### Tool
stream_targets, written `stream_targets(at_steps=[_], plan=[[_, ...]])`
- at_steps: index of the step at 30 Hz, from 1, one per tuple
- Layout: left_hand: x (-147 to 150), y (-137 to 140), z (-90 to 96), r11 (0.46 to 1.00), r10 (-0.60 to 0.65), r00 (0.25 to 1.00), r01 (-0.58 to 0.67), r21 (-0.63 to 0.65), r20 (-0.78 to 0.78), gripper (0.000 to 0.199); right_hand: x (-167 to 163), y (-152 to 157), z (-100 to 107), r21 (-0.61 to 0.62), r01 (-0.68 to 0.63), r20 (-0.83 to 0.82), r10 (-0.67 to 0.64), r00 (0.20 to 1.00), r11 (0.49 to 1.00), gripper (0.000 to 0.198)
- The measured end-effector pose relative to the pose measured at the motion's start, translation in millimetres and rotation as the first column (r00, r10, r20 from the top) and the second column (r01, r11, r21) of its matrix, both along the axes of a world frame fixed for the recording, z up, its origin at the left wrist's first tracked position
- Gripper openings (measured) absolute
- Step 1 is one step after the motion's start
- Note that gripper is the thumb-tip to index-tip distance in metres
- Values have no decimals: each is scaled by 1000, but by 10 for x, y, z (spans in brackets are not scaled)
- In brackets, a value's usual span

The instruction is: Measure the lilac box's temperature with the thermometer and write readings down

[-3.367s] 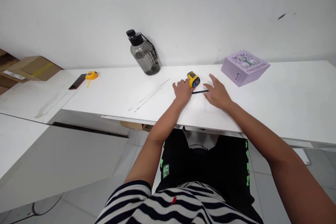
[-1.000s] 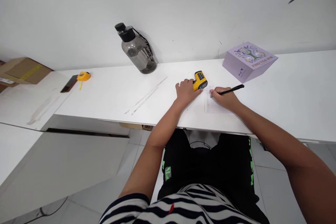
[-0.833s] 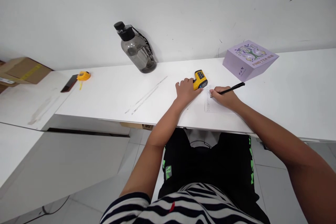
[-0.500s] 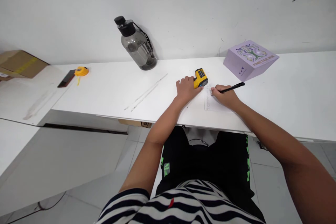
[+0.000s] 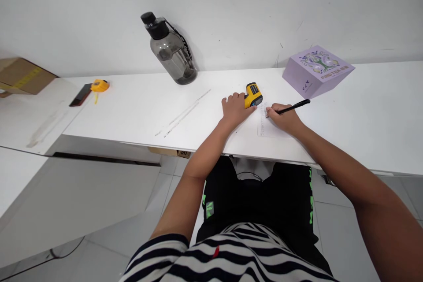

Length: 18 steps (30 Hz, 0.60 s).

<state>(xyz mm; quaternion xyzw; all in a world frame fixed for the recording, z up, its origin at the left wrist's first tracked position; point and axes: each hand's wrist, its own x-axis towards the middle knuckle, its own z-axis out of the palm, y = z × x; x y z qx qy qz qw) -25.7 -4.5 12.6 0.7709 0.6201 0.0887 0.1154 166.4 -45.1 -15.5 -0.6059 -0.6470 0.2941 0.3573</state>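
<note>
R hand [image 5: 284,119] has its grip pinching the black pen [image 5: 297,105], tip at the paper [image 5: 271,130] on the surface [image 5: 357,119]. L hand [image 5: 235,109] curls round the yellow device [image 5: 254,93] just beside; paper seems little held, so poss. slips w/ pen pressure.

Navy-and-white striped shirt [image 5: 243,253], black bottoms [image 5: 254,205] with green markings [image 5: 209,209]

This looks like a plain office or workroom, though which is hard to tell. A long white counter [image 5: 380,128] runs along a scuffed white wall [image 5: 264,9], over grey floor tiles [image 5: 350,238]. Paper [image 5: 265,128], a pen [image 5: 295,106], a tape measure [image 5: 101,85] and a carton [image 5: 28,78] furnish it
</note>
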Motion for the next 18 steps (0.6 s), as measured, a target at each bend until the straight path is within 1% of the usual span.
stream_targets(at_steps=[6,11,18], plan=[[3,-8,-6,1000,5,1000,-5,6,-22,57,5,-14,7,0,31,-6,-31,1000,1000,40],[3,-8,-21,1000,3,1000,-3,28,-17,57,-1,-25,25,24,9,74,-11,997,1000,42],[3,-7,-9,1000,-7,1000,8,21,-22,56,21,-5,-26,6,-4,62,3,998,1000,39]])
